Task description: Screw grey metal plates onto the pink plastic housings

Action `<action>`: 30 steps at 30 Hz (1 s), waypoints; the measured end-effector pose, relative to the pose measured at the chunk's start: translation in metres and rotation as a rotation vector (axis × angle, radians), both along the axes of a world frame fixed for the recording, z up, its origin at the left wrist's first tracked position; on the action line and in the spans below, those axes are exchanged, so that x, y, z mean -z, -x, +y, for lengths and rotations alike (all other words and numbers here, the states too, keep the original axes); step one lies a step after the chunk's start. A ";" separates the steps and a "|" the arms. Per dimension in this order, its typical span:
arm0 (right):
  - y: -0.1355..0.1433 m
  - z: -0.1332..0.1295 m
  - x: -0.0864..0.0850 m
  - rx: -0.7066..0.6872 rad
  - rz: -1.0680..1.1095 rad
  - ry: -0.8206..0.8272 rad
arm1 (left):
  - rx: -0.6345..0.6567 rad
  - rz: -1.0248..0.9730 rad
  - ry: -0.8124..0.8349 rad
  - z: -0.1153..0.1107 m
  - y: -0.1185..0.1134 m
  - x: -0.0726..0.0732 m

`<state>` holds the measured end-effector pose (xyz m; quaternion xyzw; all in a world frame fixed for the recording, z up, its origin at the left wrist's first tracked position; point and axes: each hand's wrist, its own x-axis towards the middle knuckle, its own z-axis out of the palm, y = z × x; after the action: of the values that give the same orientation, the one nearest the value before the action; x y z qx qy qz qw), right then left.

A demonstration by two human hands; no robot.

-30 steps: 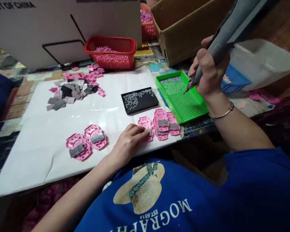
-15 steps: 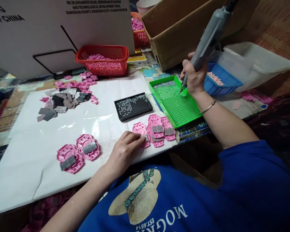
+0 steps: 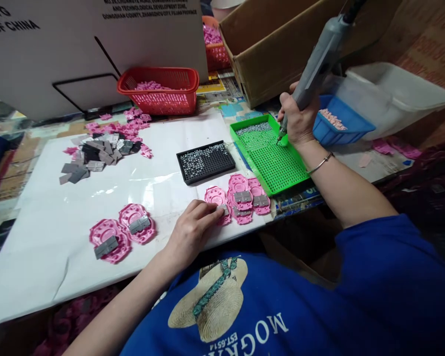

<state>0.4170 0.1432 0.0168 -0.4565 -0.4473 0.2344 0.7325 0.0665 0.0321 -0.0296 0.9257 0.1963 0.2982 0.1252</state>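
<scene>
My right hand (image 3: pixel 300 116) is wrapped round a grey electric screwdriver (image 3: pixel 319 59), its bit pointing down over the green perforated tray (image 3: pixel 289 170), where small screws fill the far part. My left hand (image 3: pixel 193 230) rests on the white work surface, fingertips pressing the grey plate on a pink plastic part (image 3: pixel 215 195). Beside it lie several more pink parts (image 3: pixel 240 183) with grey plates, some overlapping. A black perforated tray (image 3: pixel 207 168) of screws sits beyond the left hand. Two pink parts (image 3: pixel 109 230) with grey plates lie farther left.
A pile of grey plates (image 3: pixel 100 153) and small pink pieces (image 3: pixel 133 121) lies at the back left. Behind stand a red basket (image 3: pixel 159 101), a white printed carton (image 3: pixel 77 49) and a brown cardboard box (image 3: pixel 267 64). A blue bin (image 3: pixel 346 133) and a translucent tub (image 3: pixel 404 99) are at right.
Both hands keep nearly the same pose. The screwdriver stays over the green tray, and the whole view has shifted very slightly.
</scene>
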 end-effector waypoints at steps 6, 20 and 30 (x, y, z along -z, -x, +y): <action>0.003 0.000 0.001 -0.032 0.042 0.001 | -0.002 -0.010 0.007 0.000 0.000 0.002; 0.079 -0.059 -0.057 -0.106 0.011 -0.162 | -0.100 -0.185 0.147 -0.002 -0.005 -0.010; 0.186 -0.122 -0.057 -0.639 0.347 -0.146 | -0.041 -0.423 0.606 -0.006 -0.011 -0.024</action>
<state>0.2309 0.0210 0.0737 -0.1936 -0.4519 0.4928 0.7180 0.0771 0.0256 -0.0061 0.7603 0.2641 0.4138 0.4253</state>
